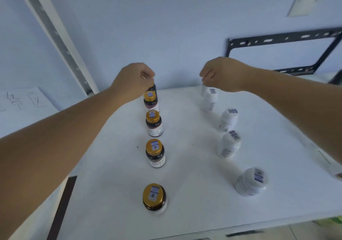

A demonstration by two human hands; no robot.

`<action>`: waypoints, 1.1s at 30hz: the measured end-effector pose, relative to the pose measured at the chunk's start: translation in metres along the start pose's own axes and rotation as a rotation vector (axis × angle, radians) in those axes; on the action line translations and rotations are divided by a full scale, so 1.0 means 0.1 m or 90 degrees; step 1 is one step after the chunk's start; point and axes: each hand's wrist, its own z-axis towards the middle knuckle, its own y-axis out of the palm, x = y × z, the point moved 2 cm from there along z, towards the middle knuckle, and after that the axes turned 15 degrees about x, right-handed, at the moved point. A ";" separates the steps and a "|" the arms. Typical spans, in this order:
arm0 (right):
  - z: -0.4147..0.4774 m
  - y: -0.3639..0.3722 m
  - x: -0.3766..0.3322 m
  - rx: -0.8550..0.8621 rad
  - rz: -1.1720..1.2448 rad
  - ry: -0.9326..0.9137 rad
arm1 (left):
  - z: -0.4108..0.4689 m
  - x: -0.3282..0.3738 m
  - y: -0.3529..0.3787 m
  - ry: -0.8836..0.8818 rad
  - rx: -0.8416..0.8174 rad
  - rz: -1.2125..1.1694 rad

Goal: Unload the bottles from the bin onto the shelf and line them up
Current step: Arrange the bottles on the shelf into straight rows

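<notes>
Two rows of bottles run front to back on the white shelf (194,184). The left row holds several dark bottles with gold caps, from the nearest dark bottle (154,196) to the farthest dark bottle (152,88). My left hand (135,81) grips that farthest one from above by its cap. The right row holds several white bottles, the nearest white bottle (251,182) at the front. My right hand (222,75) is closed over the top of the farthest white bottle (204,91), right behind another white bottle (210,101). The bin is out of view.
A blue wall rises behind the shelf. A black metal bracket (277,39) hangs on it at the right. A white slotted shelf post (55,36) slants up at the left, with a sheet of paper with writing (24,101) beside it.
</notes>
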 end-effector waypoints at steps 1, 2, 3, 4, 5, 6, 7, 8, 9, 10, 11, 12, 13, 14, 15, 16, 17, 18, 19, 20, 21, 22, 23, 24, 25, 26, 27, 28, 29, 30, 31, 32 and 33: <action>-0.09 -0.10 0.11 -0.003 -0.002 0.014 | -0.11 0.16 0.02 0.007 -0.043 -0.013; -0.18 -0.16 0.21 -0.010 -0.001 0.027 | -0.21 0.31 0.05 0.009 -0.088 -0.025; -0.25 -0.20 0.32 -0.016 0.002 0.038 | -0.31 0.45 0.09 0.008 -0.131 -0.036; -0.32 -0.20 0.42 -0.023 0.005 0.048 | -0.40 0.59 0.14 0.007 -0.175 -0.042; -0.38 -0.19 0.54 -0.032 0.008 0.060 | -0.49 0.72 0.19 0.011 -0.217 -0.035; -0.44 -0.16 0.66 -0.050 0.011 0.071 | -0.57 0.84 0.25 0.020 -0.261 -0.012; -0.49 -0.10 0.78 -0.078 0.018 0.083 | -0.64 0.95 0.32 0.031 -0.310 0.021; -0.55 -0.04 0.89 -0.112 0.036 0.094 | -0.72 1.04 0.40 0.040 -0.361 0.056; -0.61 0.04 0.99 -0.146 0.067 0.109 | -0.80 1.11 0.49 0.042 -0.406 0.087; -0.68 0.14 1.08 -0.170 0.104 0.125 | -0.90 1.16 0.59 0.039 -0.434 0.106; -0.74 0.24 1.16 -0.179 0.136 0.135 | -1.00 1.19 0.69 0.028 -0.437 0.111; -0.80 0.34 1.23 -0.178 0.162 0.138 | -1.12 1.21 0.79 0.010 -0.418 0.099; -0.87 0.45 1.28 -0.172 0.192 0.139 | -1.25 1.21 0.89 -0.011 -0.383 0.073; -0.93 0.56 1.31 -0.161 0.227 0.133 | -1.38 1.20 0.99 -0.031 -0.345 0.043; -0.98 0.65 1.32 -0.144 0.259 0.122 | -1.52 1.18 1.08 -0.053 -0.312 0.011; -1.03 0.73 1.33 -0.118 0.282 0.115 | -1.64 1.17 1.17 -0.080 -0.286 -0.020; -1.06 0.80 1.33 -0.084 0.301 0.120 | -1.75 1.16 1.27 -0.110 -0.263 -0.053; -1.09 0.86 1.33 -0.052 0.319 0.131 | -1.85 1.16 1.35 -0.140 -0.239 -0.082; -1.10 0.91 1.32 -0.031 0.338 0.142 | -1.93 1.16 1.42 -0.168 -0.212 -0.106; -1.10 0.95 1.31 -0.021 0.353 0.151 | -2.00 1.16 1.47 -0.195 -0.187 -0.124; -1.09 0.99 1.29 -0.022 0.360 0.154 | -2.05 1.17 1.51 -0.216 -0.169 -0.141; -1.07 1.00 1.27 -0.027 0.361 0.151 | -2.08 1.18 1.54 -0.229 -0.159 -0.152; -1.04 1.01 1.25 -0.032 0.358 0.145 | -2.10 1.19 1.55 -0.234 -0.152 -0.158; -1.02 1.02 1.24 -0.034 0.354 0.136 | -2.11 1.18 1.56 -0.234 -0.148 -0.158; -1.00 1.03 1.23 -0.034 0.348 0.129 | -2.11 1.17 1.57 -0.232 -0.146 -0.158; -0.98 1.03 1.22 -0.033 0.342 0.125 | -2.11 1.16 1.57 -0.231 -0.145 -0.159; -0.96 1.04 1.21 -0.033 0.336 0.124 | -2.10 1.15 1.57 -0.230 -0.144 -0.161; -0.95 1.04 1.20 -0.035 0.332 0.124 | -2.10 1.14 1.58 -0.231 -0.143 -0.164; -0.95 1.05 1.20 -0.038 0.328 0.124 | -2.11 1.12 1.59 -0.234 -0.144 -0.169; -0.96 1.05 1.21 -0.043 0.320 0.121 | -2.12 1.12 1.59 -0.238 -0.149 -0.176; -0.97 1.04 1.21 -0.051 0.307 0.116 | -2.12 1.11 1.59 -0.243 -0.157 -0.185; -0.98 1.02 1.22 -0.062 0.290 0.111 | -2.13 1.11 1.57 -0.245 -0.165 -0.196; -0.99 0.97 1.24 -0.073 0.271 0.109 | -2.12 1.12 1.54 -0.245 -0.167 -0.203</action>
